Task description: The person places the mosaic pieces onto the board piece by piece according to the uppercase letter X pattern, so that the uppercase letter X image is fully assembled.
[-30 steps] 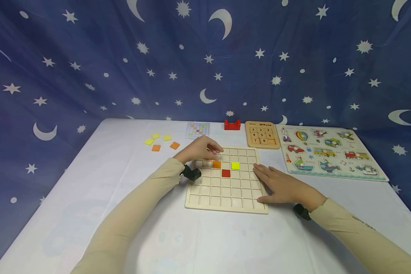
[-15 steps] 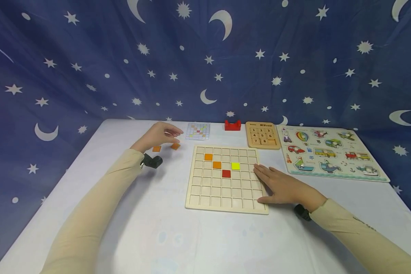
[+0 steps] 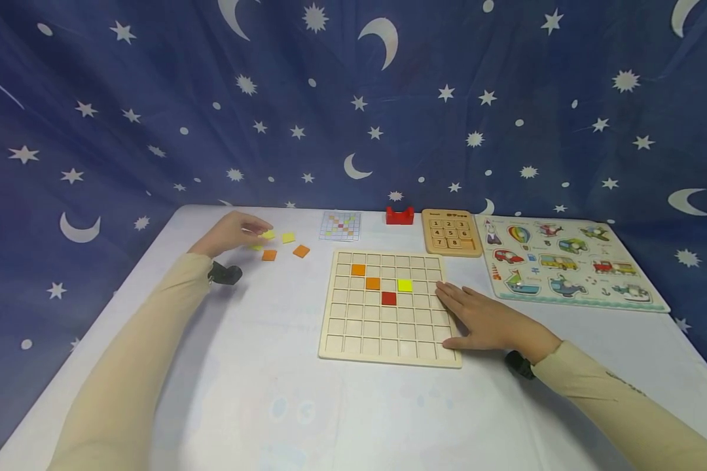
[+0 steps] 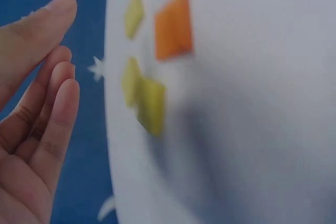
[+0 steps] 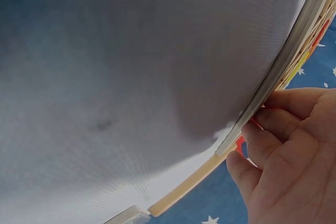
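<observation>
Yellow tiles [image 3: 288,237], judged light, stiff and best pinched edgewise, were scattered left of the grid board [image 3: 389,329]. Nearby, the left hand [image 3: 230,233] was posed, fingertips apart; the board's right edge was touched by straight fingers of the right hand [image 3: 486,319].

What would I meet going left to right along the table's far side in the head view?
Left hand, rightmost loose yellow tile, rightmost loose orange tile, colour-pattern card, red notched stand, number sliding puzzle, vehicle puzzle board.
</observation>
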The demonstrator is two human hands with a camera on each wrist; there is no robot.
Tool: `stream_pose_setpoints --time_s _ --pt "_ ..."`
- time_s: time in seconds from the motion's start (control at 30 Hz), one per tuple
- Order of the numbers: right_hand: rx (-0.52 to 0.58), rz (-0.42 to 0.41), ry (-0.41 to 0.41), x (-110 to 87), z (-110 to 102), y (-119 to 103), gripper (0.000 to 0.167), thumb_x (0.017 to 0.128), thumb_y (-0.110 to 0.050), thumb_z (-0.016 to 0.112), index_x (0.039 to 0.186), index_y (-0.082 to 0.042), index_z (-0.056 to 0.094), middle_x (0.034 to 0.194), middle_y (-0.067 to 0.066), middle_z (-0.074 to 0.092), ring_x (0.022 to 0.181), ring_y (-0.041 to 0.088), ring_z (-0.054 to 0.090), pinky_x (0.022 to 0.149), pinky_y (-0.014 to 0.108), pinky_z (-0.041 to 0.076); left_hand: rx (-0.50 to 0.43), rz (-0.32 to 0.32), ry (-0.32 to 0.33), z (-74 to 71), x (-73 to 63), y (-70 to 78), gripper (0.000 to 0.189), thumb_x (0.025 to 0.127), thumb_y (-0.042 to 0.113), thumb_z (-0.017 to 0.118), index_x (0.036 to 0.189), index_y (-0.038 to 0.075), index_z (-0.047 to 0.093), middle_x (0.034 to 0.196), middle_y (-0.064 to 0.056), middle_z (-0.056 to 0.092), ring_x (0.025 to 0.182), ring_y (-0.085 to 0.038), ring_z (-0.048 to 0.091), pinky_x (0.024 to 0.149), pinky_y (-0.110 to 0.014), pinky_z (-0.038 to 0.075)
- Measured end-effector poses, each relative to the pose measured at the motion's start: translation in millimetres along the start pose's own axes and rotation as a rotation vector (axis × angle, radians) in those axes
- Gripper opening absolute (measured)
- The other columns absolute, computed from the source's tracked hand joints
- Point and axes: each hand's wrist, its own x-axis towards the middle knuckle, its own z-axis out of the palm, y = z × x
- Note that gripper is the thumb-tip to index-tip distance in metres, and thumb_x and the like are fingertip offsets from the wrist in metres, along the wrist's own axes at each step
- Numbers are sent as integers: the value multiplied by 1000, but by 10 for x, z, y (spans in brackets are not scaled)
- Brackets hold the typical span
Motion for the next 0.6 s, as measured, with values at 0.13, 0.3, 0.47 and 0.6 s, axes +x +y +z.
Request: stream_pose_setpoints --time_s 0.13,0.3,0.47,0.6 --pt "-4 0 1 5 9 6 97 82 -63 56 148 -1 23 157 15 19 143 33 23 115 51 25 28 -14 -5 -5 0 -128 40 82 6 69 120 -1 61 124 -22 60 114 -38 56 100 -48 44" --pt "-8 -1 3 12 12 11 96 82 -63 56 148 -1 23 157 15 19 143 33 23 115 51 26 39 -54 -13 5 13 -258 43 80 5 70 121 -2 60 126 -23 58 115 -38 56 102 -49 42" --pt "-3 7 -2 10 12 7 97 81 -63 56 148 -2 23 157 15 18 143 33 24 114 51 26 20 -93 -5 19 27 -339 44 79 3 71 121 -3 60 127 -24 58 116 -38 55 102 -49 42" --pt "-5 7 1 5 9 1 97 82 -62 57 148 -2 22 157 15 18 142 33 24 114 51 27 0 -127 1 26 35 -373 45 78 2 71 122 -3 60 128 -24 56 117 -38 54 103 -48 42"
